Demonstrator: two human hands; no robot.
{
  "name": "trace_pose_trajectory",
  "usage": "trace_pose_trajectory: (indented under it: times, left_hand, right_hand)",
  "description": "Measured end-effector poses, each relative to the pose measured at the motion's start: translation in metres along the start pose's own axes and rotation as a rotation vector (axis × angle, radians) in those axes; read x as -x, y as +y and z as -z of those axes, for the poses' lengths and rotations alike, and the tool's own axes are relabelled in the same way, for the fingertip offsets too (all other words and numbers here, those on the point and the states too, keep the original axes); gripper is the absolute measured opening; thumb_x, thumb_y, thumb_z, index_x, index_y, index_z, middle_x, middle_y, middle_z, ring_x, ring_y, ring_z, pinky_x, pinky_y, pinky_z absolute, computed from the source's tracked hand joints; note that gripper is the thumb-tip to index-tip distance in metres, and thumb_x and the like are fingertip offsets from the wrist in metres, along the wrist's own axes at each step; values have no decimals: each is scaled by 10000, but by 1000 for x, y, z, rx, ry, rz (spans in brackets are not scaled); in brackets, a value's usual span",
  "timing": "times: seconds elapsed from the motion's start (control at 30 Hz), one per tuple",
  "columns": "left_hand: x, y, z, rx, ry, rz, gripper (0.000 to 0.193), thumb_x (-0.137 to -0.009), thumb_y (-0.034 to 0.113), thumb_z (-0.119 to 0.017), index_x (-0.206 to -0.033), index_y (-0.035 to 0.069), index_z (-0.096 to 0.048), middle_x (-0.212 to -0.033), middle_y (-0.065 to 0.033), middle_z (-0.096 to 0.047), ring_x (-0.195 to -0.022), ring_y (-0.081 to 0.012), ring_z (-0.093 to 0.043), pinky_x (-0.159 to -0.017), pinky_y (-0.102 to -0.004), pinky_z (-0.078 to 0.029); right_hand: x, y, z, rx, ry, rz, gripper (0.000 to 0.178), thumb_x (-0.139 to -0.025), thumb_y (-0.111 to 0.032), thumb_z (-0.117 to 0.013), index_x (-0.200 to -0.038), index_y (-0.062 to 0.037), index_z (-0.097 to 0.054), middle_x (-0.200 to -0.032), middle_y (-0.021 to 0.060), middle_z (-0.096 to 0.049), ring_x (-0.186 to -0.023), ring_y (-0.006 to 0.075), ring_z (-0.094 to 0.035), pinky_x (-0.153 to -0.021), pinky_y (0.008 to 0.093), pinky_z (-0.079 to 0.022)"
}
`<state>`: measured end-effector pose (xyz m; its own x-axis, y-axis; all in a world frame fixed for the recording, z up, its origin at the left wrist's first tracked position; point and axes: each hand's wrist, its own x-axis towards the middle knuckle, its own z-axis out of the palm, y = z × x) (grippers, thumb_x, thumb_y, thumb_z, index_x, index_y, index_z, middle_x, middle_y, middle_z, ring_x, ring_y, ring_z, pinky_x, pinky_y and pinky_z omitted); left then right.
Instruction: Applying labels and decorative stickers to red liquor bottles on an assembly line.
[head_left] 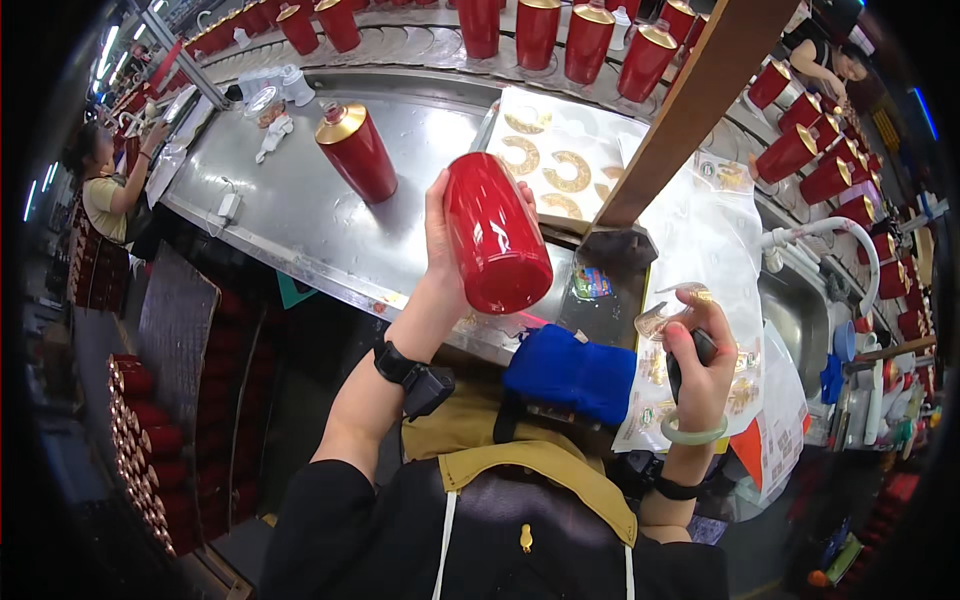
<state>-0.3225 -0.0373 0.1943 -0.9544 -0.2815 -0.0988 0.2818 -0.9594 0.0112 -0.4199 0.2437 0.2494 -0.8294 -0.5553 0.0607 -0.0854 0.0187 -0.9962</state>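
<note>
Inspection or decorating looks to be the step in hand: the left hand (440, 235) wraps around a glossy red bottle (497, 238) and holds it tilted above the steel desk (300, 215), base turned toward the camera. The right hand (700, 365) is closed on a dark-handled tool (686, 360), with a small clear, gold-tinted piece (668, 312) at its upper end; a pale green bangle (693, 431) sits on that wrist. Just behind the bottle lies a white sheet of gold crescent stickers (560, 160), and a second red bottle with a gold cap (357, 150) stands upright on the desk, well apart from the held one. A blue cloth (570, 375) rests at the desk's near edge, between the two arms. Rows of similar red bottles (560, 35) line the conveyor behind. In my judgement, the next move calls for bringing the tool's tip to the bottle's side while the left hand steadies it.
</note>
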Motion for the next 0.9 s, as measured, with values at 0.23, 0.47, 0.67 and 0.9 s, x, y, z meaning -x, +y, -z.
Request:
trace_pose_trajectory:
  times: [0.23,0.47,0.67,0.9]
  left_hand:
    - [-7,7,26,23,-38,28,715,-879,528,-701,-1320,15,-469,-1234,-201,-527,-1139,-316,-571,-937,-420,-561]
    - [-6,13,20,-193,141,-118,688,-889,541,-679,-1275,-5,-519,-1180,-180,-609,-1070,-309,-649,-897,-436,-584]
    - [19,-10,-6,-1082,178,-622,517,-853,258,-793,-1258,30,-566,-1076,-91,-695,-981,-205,-708,-898,-382,-589]
    - [28,-37,26,-1724,145,-971,1032,-611,206,-1013,-1404,-8,-387,-1294,-145,-578,-1194,-243,-612,-1025,-385,-513]
  right_hand:
    - [4,-1,0,10,-23,-17,327,-942,28,-653,-1268,11,-641,-864,-13,-658,-762,28,-548,-671,174,-398]
    - [4,2,-2,13,-47,-12,331,-937,28,-659,-1268,11,-644,-875,-12,-663,-803,36,-558,-730,188,-430]
    - [1,6,-3,11,-56,-22,348,-931,30,-660,-1278,14,-639,-923,-1,-678,-831,48,-580,-749,196,-448]
    - [-5,0,-18,32,-80,14,384,-927,29,-669,-1308,23,-621,-980,32,-694,-891,81,-621,-827,230,-502]
